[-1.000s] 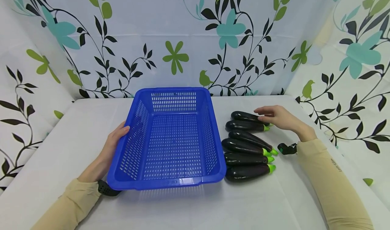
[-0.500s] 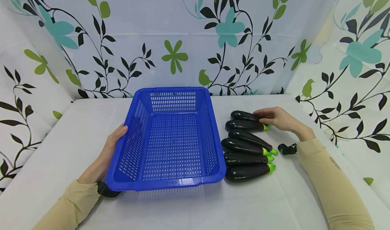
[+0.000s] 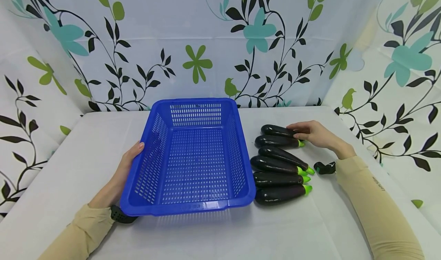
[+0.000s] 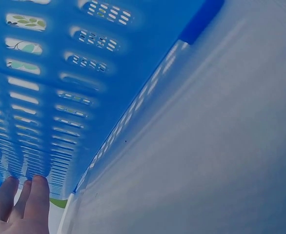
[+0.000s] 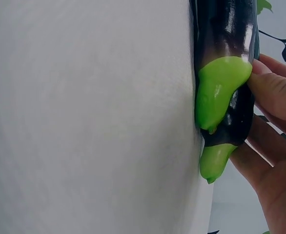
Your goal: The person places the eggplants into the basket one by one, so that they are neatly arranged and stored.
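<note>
A blue plastic basket [image 3: 193, 209] with perforated walls sits at the centre in the head view, with nothing inside it. My left hand [image 3: 125, 162] holds its left side, thumb at the rim; in the left wrist view the fingers [image 4: 37, 200] lie against the outer wall. Several glossy dark eggplants with green stem ends lie in a column to its right. My right hand [image 3: 318, 135] pinches the farthest eggplant [image 3: 275, 130] near its stem end, which the hand hides in the head view. Beside it lies a second eggplant [image 3: 275, 141], its green cap [image 5: 221, 90] close to my thumb [image 5: 272, 90].
A white cloth covers the table [image 3: 220, 241]. The nearest eggplant [image 3: 279, 195] lies right beside the basket's lower right corner. Behind the table and on both sides hang white curtains [image 3: 138, 26] printed with leaves and flowers.
My right hand has come down slightly and its thumb and fingers have closed round the farthest eggplant. The left hand and the basket have stayed nearly still.
</note>
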Motion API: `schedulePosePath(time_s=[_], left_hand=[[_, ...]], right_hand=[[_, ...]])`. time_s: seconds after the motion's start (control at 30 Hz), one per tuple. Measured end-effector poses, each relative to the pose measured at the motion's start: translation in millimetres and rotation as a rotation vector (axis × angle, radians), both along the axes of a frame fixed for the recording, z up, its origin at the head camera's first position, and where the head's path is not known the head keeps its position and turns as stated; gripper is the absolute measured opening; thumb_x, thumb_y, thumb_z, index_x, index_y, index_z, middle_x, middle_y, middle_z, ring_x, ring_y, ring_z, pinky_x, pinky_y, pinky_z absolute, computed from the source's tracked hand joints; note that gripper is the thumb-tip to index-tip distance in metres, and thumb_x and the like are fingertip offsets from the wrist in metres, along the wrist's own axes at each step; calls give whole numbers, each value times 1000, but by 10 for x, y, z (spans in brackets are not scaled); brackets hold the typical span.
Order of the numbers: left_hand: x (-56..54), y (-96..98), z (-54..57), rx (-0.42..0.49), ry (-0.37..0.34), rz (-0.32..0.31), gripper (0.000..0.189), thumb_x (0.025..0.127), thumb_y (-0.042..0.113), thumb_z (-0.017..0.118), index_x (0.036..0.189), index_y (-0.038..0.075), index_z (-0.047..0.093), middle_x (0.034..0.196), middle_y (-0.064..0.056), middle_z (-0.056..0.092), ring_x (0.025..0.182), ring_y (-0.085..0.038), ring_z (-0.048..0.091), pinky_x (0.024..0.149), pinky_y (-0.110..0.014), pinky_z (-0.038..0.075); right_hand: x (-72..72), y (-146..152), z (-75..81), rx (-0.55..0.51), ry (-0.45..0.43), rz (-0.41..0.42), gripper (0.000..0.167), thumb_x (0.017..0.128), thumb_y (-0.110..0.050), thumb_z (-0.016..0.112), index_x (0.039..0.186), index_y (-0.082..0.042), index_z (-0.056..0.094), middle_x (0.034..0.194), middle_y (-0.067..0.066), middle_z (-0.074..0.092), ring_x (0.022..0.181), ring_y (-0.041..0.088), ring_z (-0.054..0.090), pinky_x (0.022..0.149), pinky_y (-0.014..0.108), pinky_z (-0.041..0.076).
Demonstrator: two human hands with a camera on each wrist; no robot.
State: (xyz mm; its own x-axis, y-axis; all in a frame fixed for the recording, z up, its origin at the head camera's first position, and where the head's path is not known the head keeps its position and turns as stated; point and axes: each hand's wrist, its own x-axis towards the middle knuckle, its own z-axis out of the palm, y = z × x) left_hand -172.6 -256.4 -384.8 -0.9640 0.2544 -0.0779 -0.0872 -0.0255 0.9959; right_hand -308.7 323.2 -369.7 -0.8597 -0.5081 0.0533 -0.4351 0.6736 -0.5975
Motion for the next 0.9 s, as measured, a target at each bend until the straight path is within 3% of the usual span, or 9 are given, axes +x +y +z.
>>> schedulePosePath(time_s=[0.23, 0.57, 0.9], left_hand=[[-8, -1, 7, -2, 6, -17, 68, 102, 56, 26, 161, 26, 9, 135, -12, 45, 112, -24, 58, 86, -46, 53], [-4, -6, -5, 22, -1, -7, 68, 102, 54, 28, 160, 23, 11, 129, -5, 53, 109, -22, 60, 85, -44, 54], [-2, -5, -12, 8, -4, -16, 69, 101, 57, 26, 161, 27, 8, 134, -10, 46, 112, -24, 58, 86, -47, 53]], right_hand=[[17, -4, 3, -5, 15, -7, 36, 98, -6, 62, 134, -2, 62, 133, 17, 63, 121, 32, 61, 90, 6, 41], [31, 12, 34, 2, 36, -43, 36, 99, -9, 62, 134, -4, 62, 134, 17, 63, 123, 34, 59, 90, 8, 41], [48, -2, 130, -6, 28, -55, 36, 100, -8, 60, 136, -4, 61, 136, 17, 62, 125, 33, 57, 87, 9, 43]])
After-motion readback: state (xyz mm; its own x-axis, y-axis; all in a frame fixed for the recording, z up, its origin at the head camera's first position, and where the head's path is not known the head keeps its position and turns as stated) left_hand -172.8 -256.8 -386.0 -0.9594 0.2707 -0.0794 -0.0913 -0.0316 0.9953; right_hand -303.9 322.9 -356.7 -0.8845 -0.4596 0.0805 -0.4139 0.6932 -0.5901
